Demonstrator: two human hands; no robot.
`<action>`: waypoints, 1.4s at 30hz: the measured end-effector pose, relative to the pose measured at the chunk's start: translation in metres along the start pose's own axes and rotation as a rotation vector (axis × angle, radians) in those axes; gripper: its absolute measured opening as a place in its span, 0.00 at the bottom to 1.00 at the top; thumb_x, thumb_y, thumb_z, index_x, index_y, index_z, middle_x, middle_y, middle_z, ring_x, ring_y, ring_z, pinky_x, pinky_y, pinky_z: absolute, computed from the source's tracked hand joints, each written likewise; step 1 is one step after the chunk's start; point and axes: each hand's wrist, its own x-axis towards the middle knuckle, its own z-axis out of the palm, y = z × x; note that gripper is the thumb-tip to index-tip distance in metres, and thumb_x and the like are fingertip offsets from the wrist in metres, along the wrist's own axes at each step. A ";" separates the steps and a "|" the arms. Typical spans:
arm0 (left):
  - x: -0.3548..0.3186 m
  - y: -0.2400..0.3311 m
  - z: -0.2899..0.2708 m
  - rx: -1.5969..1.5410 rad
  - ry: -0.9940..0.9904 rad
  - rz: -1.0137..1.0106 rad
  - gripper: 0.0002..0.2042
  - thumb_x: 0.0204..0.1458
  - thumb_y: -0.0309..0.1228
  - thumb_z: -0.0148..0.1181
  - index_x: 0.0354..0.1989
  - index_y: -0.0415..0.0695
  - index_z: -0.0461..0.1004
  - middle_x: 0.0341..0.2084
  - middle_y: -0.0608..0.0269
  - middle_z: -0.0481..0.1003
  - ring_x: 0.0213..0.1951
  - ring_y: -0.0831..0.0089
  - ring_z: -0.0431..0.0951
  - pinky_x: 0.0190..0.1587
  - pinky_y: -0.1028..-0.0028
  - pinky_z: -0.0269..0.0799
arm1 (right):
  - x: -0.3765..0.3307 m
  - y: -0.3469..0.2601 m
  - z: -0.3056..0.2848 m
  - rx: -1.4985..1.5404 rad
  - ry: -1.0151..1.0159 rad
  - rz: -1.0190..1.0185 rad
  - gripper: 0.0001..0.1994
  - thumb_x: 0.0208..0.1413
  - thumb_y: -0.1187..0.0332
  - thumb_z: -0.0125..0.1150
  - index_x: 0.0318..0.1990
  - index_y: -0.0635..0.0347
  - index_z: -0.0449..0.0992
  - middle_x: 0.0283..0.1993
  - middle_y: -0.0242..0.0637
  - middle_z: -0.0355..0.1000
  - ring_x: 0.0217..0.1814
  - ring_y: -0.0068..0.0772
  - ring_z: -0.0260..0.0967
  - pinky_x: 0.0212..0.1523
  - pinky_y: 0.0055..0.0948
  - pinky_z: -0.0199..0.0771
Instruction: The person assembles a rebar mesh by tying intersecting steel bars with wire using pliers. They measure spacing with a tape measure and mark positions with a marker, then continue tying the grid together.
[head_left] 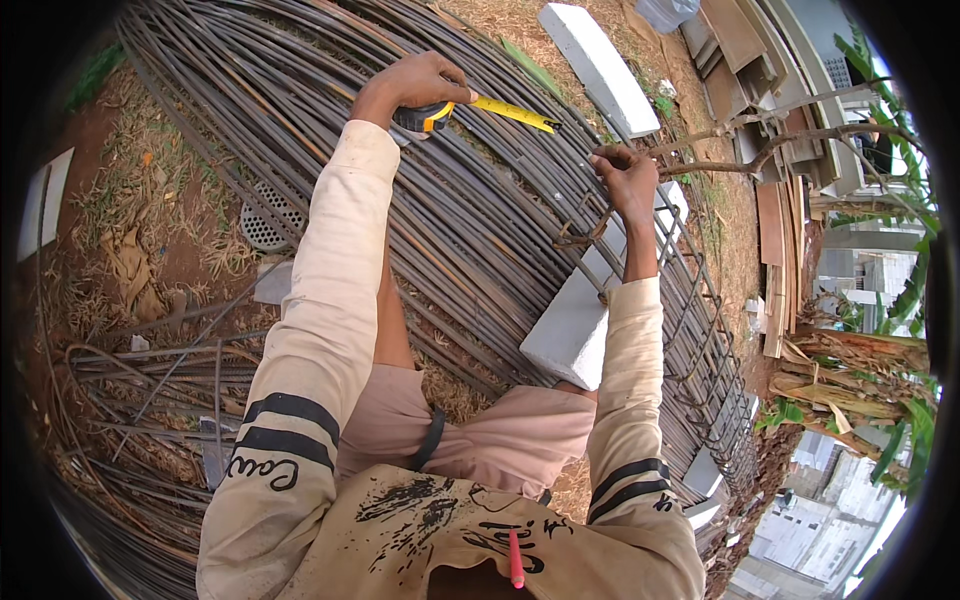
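Note:
My left hand (412,82) is wrapped round a black-and-yellow tape measure (436,118). A short length of its yellow blade (512,111) sticks out to the right, over a large bundle of long steel bars (460,200). The blade's end stops short of my right hand (630,182), which is held above the bars' right side. Thumb and fingers there are bent together in a pinch; whether anything small is between them I cannot make out. Below that hand, a tied rebar cage (700,350) and a white concrete block (572,330) lie by the bars.
Another long white block (600,70) lies at the far right of the bars. Thin branches (790,145) reach in near my right hand. Wooden boards (775,250) are stacked farther right. Bent rods (150,390) tangle at the lower left, near a perforated grey disc (268,217).

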 end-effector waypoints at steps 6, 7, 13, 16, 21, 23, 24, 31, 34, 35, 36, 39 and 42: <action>0.002 -0.003 0.004 0.049 0.054 0.039 0.27 0.46 0.58 0.71 0.46 0.50 0.87 0.37 0.53 0.84 0.40 0.60 0.82 0.45 0.63 0.75 | -0.020 -0.014 0.006 -0.042 0.007 -0.085 0.11 0.55 0.69 0.71 0.41 0.67 0.86 0.33 0.40 0.84 0.35 0.26 0.81 0.42 0.27 0.79; 0.002 -0.003 0.004 0.047 0.038 0.032 0.27 0.46 0.58 0.71 0.46 0.50 0.88 0.39 0.52 0.83 0.42 0.60 0.82 0.46 0.64 0.75 | -0.019 -0.014 0.007 -0.058 0.013 -0.072 0.10 0.54 0.69 0.71 0.41 0.66 0.86 0.34 0.40 0.84 0.35 0.27 0.81 0.43 0.28 0.79; 0.002 0.004 0.002 0.011 -0.037 -0.028 0.26 0.47 0.58 0.70 0.45 0.50 0.88 0.42 0.52 0.83 0.46 0.59 0.81 0.48 0.63 0.74 | 0.017 0.002 0.005 -0.150 0.209 -0.043 0.11 0.54 0.65 0.71 0.40 0.63 0.87 0.33 0.41 0.84 0.35 0.31 0.82 0.44 0.31 0.80; 0.003 -0.010 0.006 0.040 0.016 0.018 0.25 0.48 0.56 0.70 0.46 0.50 0.87 0.39 0.54 0.84 0.42 0.61 0.82 0.46 0.63 0.75 | 0.035 0.010 0.009 -0.170 0.201 -0.052 0.11 0.53 0.64 0.71 0.40 0.61 0.88 0.33 0.41 0.84 0.35 0.32 0.83 0.44 0.32 0.80; 0.004 -0.011 0.003 0.021 -0.013 0.004 0.24 0.50 0.53 0.71 0.46 0.47 0.87 0.37 0.55 0.84 0.42 0.62 0.82 0.47 0.64 0.75 | 0.074 0.030 0.008 -0.210 0.305 -0.036 0.11 0.52 0.63 0.71 0.41 0.57 0.88 0.33 0.41 0.84 0.35 0.33 0.83 0.45 0.32 0.81; -0.001 -0.008 0.003 -0.006 -0.006 -0.018 0.24 0.50 0.52 0.71 0.46 0.45 0.86 0.37 0.55 0.84 0.41 0.62 0.82 0.48 0.64 0.75 | 0.088 0.032 0.009 -0.225 0.268 -0.004 0.12 0.52 0.62 0.71 0.41 0.56 0.89 0.33 0.41 0.85 0.35 0.34 0.83 0.47 0.33 0.80; -0.002 -0.007 0.002 -0.009 0.003 -0.009 0.24 0.50 0.52 0.71 0.45 0.45 0.86 0.36 0.55 0.84 0.41 0.62 0.83 0.48 0.64 0.75 | 0.096 0.033 0.007 -0.235 0.255 0.011 0.12 0.52 0.62 0.71 0.41 0.56 0.89 0.33 0.40 0.85 0.35 0.34 0.83 0.47 0.33 0.80; 0.005 -0.006 0.004 0.006 0.024 0.053 0.22 0.51 0.50 0.70 0.45 0.44 0.87 0.38 0.55 0.84 0.42 0.63 0.82 0.47 0.66 0.75 | 0.105 0.036 -0.014 -0.180 0.415 -0.015 0.12 0.54 0.63 0.72 0.42 0.60 0.88 0.34 0.39 0.84 0.34 0.29 0.82 0.44 0.29 0.80; -0.006 -0.018 -0.004 0.025 0.037 -0.021 0.22 0.51 0.49 0.70 0.44 0.44 0.87 0.39 0.56 0.84 0.42 0.65 0.82 0.46 0.66 0.74 | 0.046 -0.014 -0.002 0.235 0.410 -0.061 0.12 0.58 0.68 0.71 0.45 0.67 0.85 0.35 0.40 0.83 0.34 0.27 0.80 0.40 0.25 0.81; -0.007 -0.019 -0.004 0.025 0.046 -0.028 0.21 0.51 0.49 0.70 0.44 0.44 0.87 0.38 0.56 0.84 0.42 0.65 0.82 0.46 0.67 0.74 | 0.016 -0.029 -0.001 0.312 0.438 -0.073 0.12 0.58 0.68 0.71 0.45 0.68 0.84 0.35 0.40 0.83 0.35 0.27 0.80 0.41 0.25 0.80; -0.008 -0.020 -0.003 0.027 0.054 -0.038 0.21 0.51 0.49 0.70 0.44 0.43 0.87 0.37 0.56 0.84 0.42 0.65 0.82 0.46 0.67 0.74 | -0.025 -0.053 0.001 0.383 0.437 -0.084 0.14 0.59 0.68 0.71 0.46 0.69 0.83 0.36 0.40 0.82 0.37 0.27 0.80 0.41 0.26 0.80; 0.002 -0.012 0.004 -0.019 0.038 -0.011 0.22 0.51 0.49 0.70 0.44 0.43 0.86 0.35 0.57 0.84 0.40 0.66 0.82 0.45 0.68 0.74 | -0.130 -0.071 0.033 0.548 0.387 0.085 0.12 0.59 0.70 0.71 0.45 0.70 0.83 0.34 0.39 0.81 0.35 0.24 0.77 0.39 0.24 0.79; 0.007 -0.016 0.007 -0.014 0.046 0.027 0.22 0.51 0.49 0.71 0.45 0.43 0.86 0.34 0.57 0.84 0.38 0.67 0.82 0.45 0.69 0.74 | -0.173 -0.038 0.099 0.654 0.338 0.320 0.09 0.59 0.73 0.69 0.42 0.71 0.83 0.35 0.38 0.81 0.36 0.23 0.77 0.39 0.24 0.80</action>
